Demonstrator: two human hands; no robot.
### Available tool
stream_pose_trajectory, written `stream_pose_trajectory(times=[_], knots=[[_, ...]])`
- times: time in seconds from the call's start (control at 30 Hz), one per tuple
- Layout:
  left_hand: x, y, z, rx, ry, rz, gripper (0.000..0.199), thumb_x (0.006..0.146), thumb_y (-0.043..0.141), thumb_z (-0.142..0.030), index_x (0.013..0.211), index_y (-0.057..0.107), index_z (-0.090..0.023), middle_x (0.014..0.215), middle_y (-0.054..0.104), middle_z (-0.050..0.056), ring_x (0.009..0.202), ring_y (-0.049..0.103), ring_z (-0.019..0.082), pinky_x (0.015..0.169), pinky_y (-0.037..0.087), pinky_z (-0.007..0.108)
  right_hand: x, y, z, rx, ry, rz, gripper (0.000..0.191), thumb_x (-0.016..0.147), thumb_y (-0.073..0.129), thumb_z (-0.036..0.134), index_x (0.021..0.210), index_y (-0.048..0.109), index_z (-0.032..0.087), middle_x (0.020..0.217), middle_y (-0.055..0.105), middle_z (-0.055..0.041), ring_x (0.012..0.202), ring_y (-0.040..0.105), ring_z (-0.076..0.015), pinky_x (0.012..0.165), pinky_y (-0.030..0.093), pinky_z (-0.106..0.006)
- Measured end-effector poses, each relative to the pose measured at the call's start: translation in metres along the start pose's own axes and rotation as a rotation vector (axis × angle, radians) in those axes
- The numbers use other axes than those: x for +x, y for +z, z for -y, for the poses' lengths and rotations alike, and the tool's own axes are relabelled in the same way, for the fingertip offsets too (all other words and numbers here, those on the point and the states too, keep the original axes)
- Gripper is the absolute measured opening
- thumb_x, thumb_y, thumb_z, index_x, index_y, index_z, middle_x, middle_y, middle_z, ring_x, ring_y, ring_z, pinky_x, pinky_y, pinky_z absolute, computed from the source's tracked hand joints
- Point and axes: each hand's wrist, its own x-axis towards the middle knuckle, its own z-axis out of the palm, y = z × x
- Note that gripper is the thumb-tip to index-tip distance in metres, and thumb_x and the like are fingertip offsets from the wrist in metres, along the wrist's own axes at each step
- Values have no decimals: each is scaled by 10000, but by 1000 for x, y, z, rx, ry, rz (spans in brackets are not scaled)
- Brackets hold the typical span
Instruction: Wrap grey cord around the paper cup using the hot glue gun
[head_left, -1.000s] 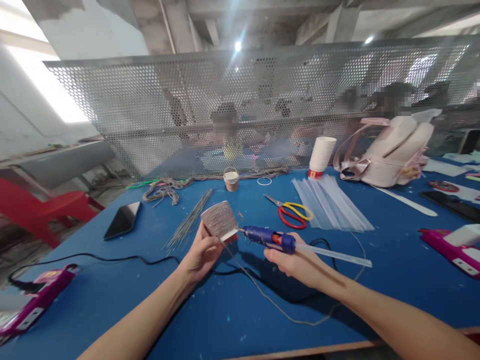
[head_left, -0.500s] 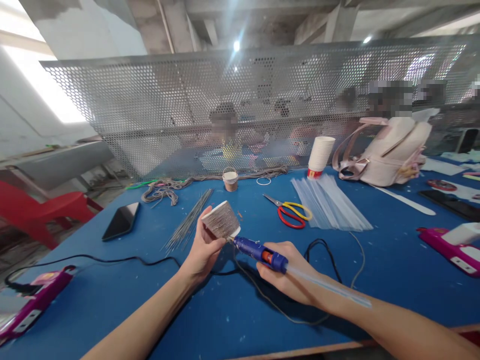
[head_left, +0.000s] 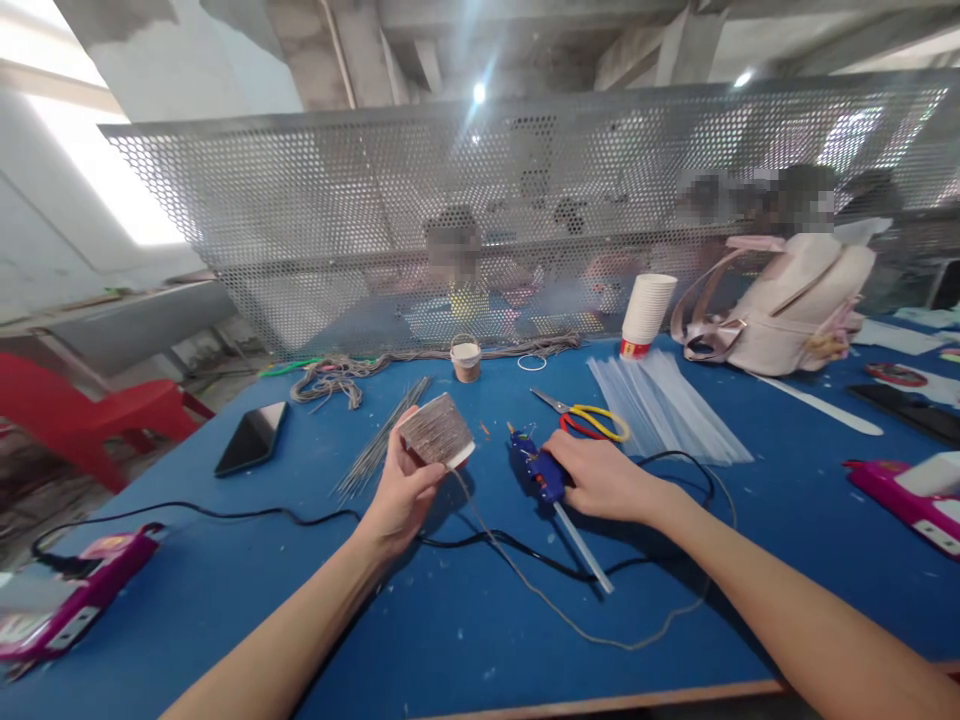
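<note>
My left hand [head_left: 405, 495] is closed around a paper cup [head_left: 437, 432] wrapped in grey-brown cord, tilted, its white rim at the lower right. A loose cord [head_left: 525, 583] trails from the cup across the table to the right. My right hand [head_left: 600, 478] grips a blue glue gun [head_left: 538, 468] low over the table, right of the cup. Its nozzle points up and left, and a clear glue stick [head_left: 585, 550] sticks out of its back end. The nozzle and the cup are apart.
Scissors [head_left: 581, 412], clear glue sticks [head_left: 671, 410], stacked cups [head_left: 646, 315] and a small bucket [head_left: 466, 360] lie beyond my hands. Cut cords [head_left: 382, 435] and a phone [head_left: 252, 438] are left. A bag [head_left: 787, 300] and power strips [head_left: 907, 500] [head_left: 79, 600] flank them.
The glue gun has moved off the cup to the right and down toward the table, turning so its nozzle points more upward. My left hand still holds the cup, now slightly turned.
</note>
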Motion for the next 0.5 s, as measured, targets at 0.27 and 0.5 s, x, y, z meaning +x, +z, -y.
stream_pose_trajectory(times=[0.27,0.5], knots=[[1,-3,4,-11,18,16,788,544,810,-147,1247,492,-307,1221,621,45,1109,615,266,978,479,445,6,9,-17,-44,-75,45,454,698,484,12,1110,623,143,1168,634,-154,1064,581,-294,925,425,-459],[2,2,4,1,130,57,862,505,835,-164,1257,442,-314,1162,622,32,1137,596,260,1006,444,439,10,1,3,331,16,-224,379,737,476,63,1065,632,170,1135,659,-125,1054,616,-258,970,457,-453]])
